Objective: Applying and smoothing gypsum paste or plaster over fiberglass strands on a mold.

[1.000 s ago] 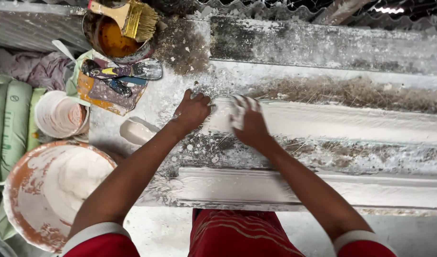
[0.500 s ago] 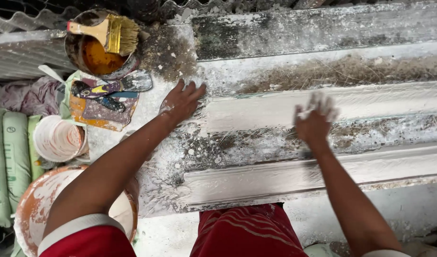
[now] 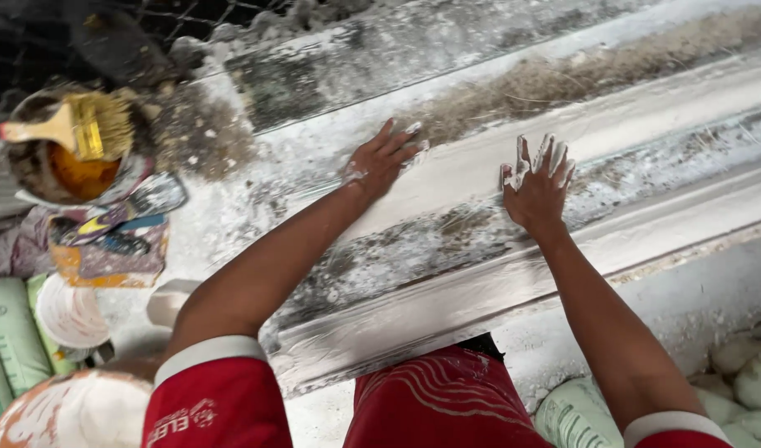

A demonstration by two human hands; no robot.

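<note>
**A:** What has changed in the last second?

**B:** The hands were close together on the white plaster strip [image 3: 480,170]; now they sit well apart. The left hand [image 3: 379,162] lies flat near the strip's left end, fingers spread. The right hand [image 3: 536,187] has slid along to the right, fingers splayed and coated white, palm pressed down. Neither pinches anything.

**A:** So the smoothing has moved rightward?

**B:** It looks so. The strip runs on to the right across the tabletop [image 3: 330,83].

**A:** Room to move?

**B:** Open along the strip. The near moulded edge [image 3: 447,299] lies just before the body. The pot with the brush [image 3: 69,153] and the white bowl [image 3: 69,314] stand well left.
</note>
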